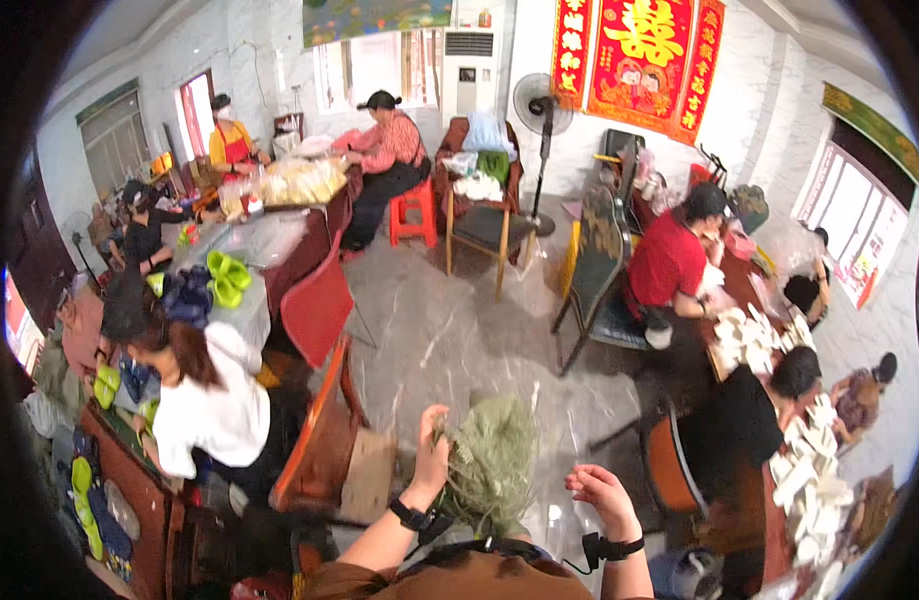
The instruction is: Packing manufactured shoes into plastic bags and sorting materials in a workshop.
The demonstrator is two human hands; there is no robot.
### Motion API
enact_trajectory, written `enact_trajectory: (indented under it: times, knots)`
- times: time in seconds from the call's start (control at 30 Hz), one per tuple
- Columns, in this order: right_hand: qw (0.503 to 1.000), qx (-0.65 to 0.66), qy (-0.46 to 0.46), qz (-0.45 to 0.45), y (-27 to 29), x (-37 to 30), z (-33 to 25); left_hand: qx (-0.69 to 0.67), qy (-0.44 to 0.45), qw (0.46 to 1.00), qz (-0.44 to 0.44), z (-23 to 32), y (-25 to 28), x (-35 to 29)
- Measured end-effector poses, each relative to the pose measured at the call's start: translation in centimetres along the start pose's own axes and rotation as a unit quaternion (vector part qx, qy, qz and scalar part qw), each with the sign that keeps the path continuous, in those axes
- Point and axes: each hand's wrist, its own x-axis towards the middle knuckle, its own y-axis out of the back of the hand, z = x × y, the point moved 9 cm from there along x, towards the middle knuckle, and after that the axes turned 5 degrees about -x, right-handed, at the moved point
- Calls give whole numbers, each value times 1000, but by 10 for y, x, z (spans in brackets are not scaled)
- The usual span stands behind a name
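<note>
A bundled, pale green woven sack [500, 455] with frayed strands along its left side is in front of my body. My left hand [435, 450] is at that frayed side, its fingers bent around some of the strands. To the right of the sack and apart from it, my right hand [598, 490] is raised with its fingertips curled together. Whatever those fingertips may hold is too small to make out. Both wrists wear dark bands.
Several people work at tables on both sides. Lime green shoes [228, 280] lie on the left table, white pieces [810, 480] on the right one. Chairs stand close by: a wooden-framed one [315, 430] at left, an orange-backed one [670, 465] at right. A floor fan [545, 110] stands behind.
</note>
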Motion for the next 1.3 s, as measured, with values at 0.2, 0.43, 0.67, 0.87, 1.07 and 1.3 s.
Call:
enact_trajectory:
  times: [0.2, 0.43, 0.67, 0.87, 1.07, 1.3]
  knots:
    - [999, 26, 31, -25, -16, 246, -125, -40, 27, 998, 52, -69, 49, 197]
    - [989, 57, -15, -134, -98, 512, -215, -8, 51, 991, 126, -116, 108, 396]
    - [974, 172, -113, -94, -113, 768, -252, 236, 64, 961, 127, -248, 136, 642]
    - [960, 245, -133, -21, -90, 942, -290, 381, 154, 912, 10, -311, 114, 833]
    - [934, 316, -168, 23, -61, 1128, -304, 494, 142, 854, -85, -405, 110, 1011]
    - [877, 387, -258, 122, -49, 1286, -290, 525, 268, 786, -188, -580, 106, 1203]
